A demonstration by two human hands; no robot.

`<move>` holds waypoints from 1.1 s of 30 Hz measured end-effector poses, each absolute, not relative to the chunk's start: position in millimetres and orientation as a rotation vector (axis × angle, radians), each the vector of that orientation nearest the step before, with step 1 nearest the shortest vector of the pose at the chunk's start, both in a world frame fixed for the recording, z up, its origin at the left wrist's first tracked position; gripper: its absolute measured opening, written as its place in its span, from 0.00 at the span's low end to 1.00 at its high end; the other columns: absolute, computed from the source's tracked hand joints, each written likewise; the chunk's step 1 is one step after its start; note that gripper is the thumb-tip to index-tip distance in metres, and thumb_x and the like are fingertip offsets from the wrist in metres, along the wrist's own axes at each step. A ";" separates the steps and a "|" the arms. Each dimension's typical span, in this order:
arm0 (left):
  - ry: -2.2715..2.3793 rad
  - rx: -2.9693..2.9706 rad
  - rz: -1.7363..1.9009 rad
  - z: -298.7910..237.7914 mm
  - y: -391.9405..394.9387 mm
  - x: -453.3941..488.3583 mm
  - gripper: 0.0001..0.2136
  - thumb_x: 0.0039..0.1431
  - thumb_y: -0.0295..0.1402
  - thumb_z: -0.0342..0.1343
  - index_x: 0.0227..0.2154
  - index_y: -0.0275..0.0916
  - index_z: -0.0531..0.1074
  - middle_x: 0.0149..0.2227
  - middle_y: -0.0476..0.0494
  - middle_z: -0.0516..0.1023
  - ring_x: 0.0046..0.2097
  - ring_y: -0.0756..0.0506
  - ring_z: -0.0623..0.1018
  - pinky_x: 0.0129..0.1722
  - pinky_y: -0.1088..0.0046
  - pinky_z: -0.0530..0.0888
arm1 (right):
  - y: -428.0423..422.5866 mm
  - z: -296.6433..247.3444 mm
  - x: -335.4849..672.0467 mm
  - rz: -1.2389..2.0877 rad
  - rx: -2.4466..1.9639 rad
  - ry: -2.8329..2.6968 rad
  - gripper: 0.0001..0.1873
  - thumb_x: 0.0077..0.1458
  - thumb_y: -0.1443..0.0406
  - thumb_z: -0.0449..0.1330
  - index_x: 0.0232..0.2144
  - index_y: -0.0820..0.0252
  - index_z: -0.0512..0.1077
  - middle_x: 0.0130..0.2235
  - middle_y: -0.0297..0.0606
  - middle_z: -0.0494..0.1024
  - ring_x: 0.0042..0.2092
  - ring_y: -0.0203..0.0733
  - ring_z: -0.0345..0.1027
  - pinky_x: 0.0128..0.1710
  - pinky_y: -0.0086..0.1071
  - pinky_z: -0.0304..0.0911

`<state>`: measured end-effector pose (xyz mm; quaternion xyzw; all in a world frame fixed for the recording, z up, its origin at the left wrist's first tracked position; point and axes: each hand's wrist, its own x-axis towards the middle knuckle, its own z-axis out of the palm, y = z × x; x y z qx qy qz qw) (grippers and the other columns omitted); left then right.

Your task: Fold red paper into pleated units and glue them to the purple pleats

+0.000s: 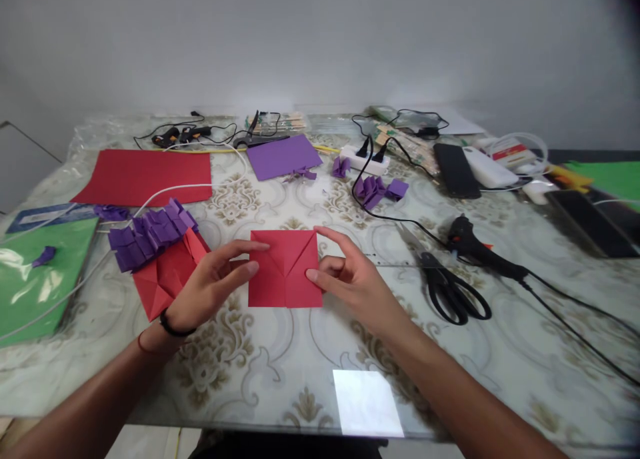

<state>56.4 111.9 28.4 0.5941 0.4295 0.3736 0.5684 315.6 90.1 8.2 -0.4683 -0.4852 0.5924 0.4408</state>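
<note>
While left hand (215, 272) and right hand (350, 272) pinch creased red paper (285, 282), folding seems underway, further creasing needing aligned edges.

Head view, single camera, worn on the head: placed above and on the near side of the folded red paper (285, 272), facing forward and down over it. Set near, with wide coverage: table (280, 352) on every side of the folded red paper, pale wall (320, 46) beyond it.
</note>
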 end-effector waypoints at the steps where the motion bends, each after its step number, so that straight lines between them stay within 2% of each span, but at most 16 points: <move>1: 0.935 1.386 0.817 31.7 111.7 54.4 0.18 0.65 0.38 0.67 0.56 0.43 0.78 0.52 0.40 0.81 0.38 0.50 0.80 0.35 0.77 0.77 | 89.9 9.6 317.3 1.465 -1.144 -1.197 0.45 0.57 0.57 0.71 0.71 0.50 0.57 0.31 0.26 0.75 0.29 0.36 0.65 0.32 0.32 0.63; 3: 0.788 1.345 0.718 36.3 111.2 51.4 0.31 0.60 0.33 0.72 0.65 0.49 0.72 0.59 0.37 0.79 0.47 0.43 0.83 0.45 0.69 0.81 | 89.6 12.9 322.5 1.470 -1.101 -1.194 0.45 0.59 0.57 0.70 0.72 0.44 0.56 0.42 0.33 0.79 0.33 0.37 0.70 0.33 0.33 0.68; 5: 0.702 1.321 0.685 37.2 111.1 49.8 0.42 0.54 0.28 0.75 0.70 0.53 0.65 0.61 0.37 0.78 0.56 0.38 0.82 0.54 0.62 0.81 | 89.6 16.3 329.2 1.482 -1.057 -1.241 0.36 0.62 0.57 0.68 0.69 0.44 0.63 0.50 0.39 0.79 0.39 0.40 0.74 0.38 0.36 0.73; 7: 0.688 1.323 0.693 35.2 111.5 49.0 0.46 0.53 0.25 0.75 0.72 0.56 0.62 0.62 0.38 0.78 0.60 0.37 0.80 0.57 0.61 0.80 | 89.3 19.2 335.7 1.509 -1.002 -1.315 0.26 0.64 0.56 0.65 0.63 0.48 0.71 0.50 0.42 0.79 0.43 0.44 0.74 0.41 0.38 0.76; 10: 0.714 1.351 0.712 31.2 112.2 47.5 0.44 0.57 0.26 0.73 0.72 0.56 0.61 0.65 0.38 0.76 0.61 0.37 0.80 0.57 0.62 0.80 | 88.8 21.1 341.2 1.565 -0.939 -1.375 0.23 0.65 0.56 0.66 0.60 0.48 0.74 0.49 0.42 0.78 0.44 0.45 0.74 0.39 0.38 0.77; 13: 0.721 1.409 0.750 29.1 112.6 44.3 0.38 0.60 0.29 0.72 0.71 0.53 0.66 0.68 0.37 0.73 0.61 0.37 0.80 0.58 0.62 0.80 | 89.1 20.2 341.9 1.569 -0.910 -1.389 0.26 0.62 0.57 0.69 0.61 0.47 0.74 0.49 0.41 0.77 0.44 0.43 0.73 0.39 0.35 0.76; 16: 0.738 1.459 0.758 29.4 112.4 41.4 0.36 0.61 0.32 0.72 0.70 0.51 0.67 0.67 0.37 0.74 0.60 0.36 0.80 0.57 0.63 0.80 | 90.8 18.4 342.4 1.589 -0.889 -1.405 0.33 0.56 0.56 0.74 0.62 0.46 0.72 0.50 0.40 0.78 0.46 0.43 0.74 0.40 0.33 0.74; 19: 0.772 1.492 0.753 31.6 112.4 41.5 0.32 0.65 0.37 0.68 0.70 0.49 0.67 0.59 0.37 0.81 0.53 0.39 0.83 0.52 0.65 0.82 | 93.1 17.3 343.6 1.603 -0.914 -1.440 0.39 0.51 0.56 0.78 0.63 0.45 0.71 0.50 0.39 0.78 0.46 0.43 0.75 0.40 0.31 0.73; 22: 0.792 1.517 0.742 34.1 112.9 45.0 0.29 0.68 0.43 0.64 0.70 0.46 0.68 0.48 0.38 0.85 0.44 0.41 0.85 0.45 0.67 0.84 | 94.6 15.9 343.0 1.571 -0.961 -1.458 0.36 0.52 0.53 0.77 0.61 0.47 0.73 0.45 0.37 0.78 0.42 0.42 0.75 0.36 0.32 0.73; 25: 0.841 1.533 0.721 34.9 113.9 49.8 0.26 0.70 0.51 0.59 0.63 0.41 0.76 0.46 0.37 0.86 0.45 0.40 0.85 0.40 0.67 0.84 | 95.1 14.3 340.2 1.463 -1.068 -1.457 0.24 0.62 0.47 0.67 0.53 0.52 0.77 0.34 0.33 0.75 0.31 0.38 0.70 0.29 0.32 0.70; 27: 0.912 1.548 0.653 34.7 114.5 52.1 0.25 0.71 0.54 0.55 0.52 0.37 0.82 0.41 0.37 0.86 0.41 0.41 0.85 0.37 0.69 0.83 | 95.0 14.0 338.3 1.347 -1.166 -1.493 0.19 0.67 0.48 0.61 0.41 0.56 0.79 0.28 0.31 0.72 0.26 0.36 0.66 0.27 0.30 0.66; 30: 1.005 1.603 0.544 34.9 114.4 53.2 0.28 0.73 0.55 0.50 0.31 0.35 0.81 0.27 0.43 0.82 0.29 0.47 0.80 0.31 0.74 0.76 | 94.8 14.6 336.5 1.210 -1.253 -1.565 0.24 0.68 0.50 0.59 0.24 0.58 0.71 0.22 0.30 0.69 0.24 0.34 0.64 0.27 0.31 0.61; 33: 1.026 1.651 0.537 36.9 113.8 53.3 0.29 0.73 0.55 0.49 0.24 0.37 0.75 0.21 0.48 0.75 0.25 0.50 0.74 0.28 0.75 0.70 | 94.9 15.2 335.5 1.224 -1.259 -1.562 0.27 0.68 0.50 0.59 0.20 0.57 0.69 0.20 0.31 0.69 0.24 0.35 0.63 0.26 0.31 0.60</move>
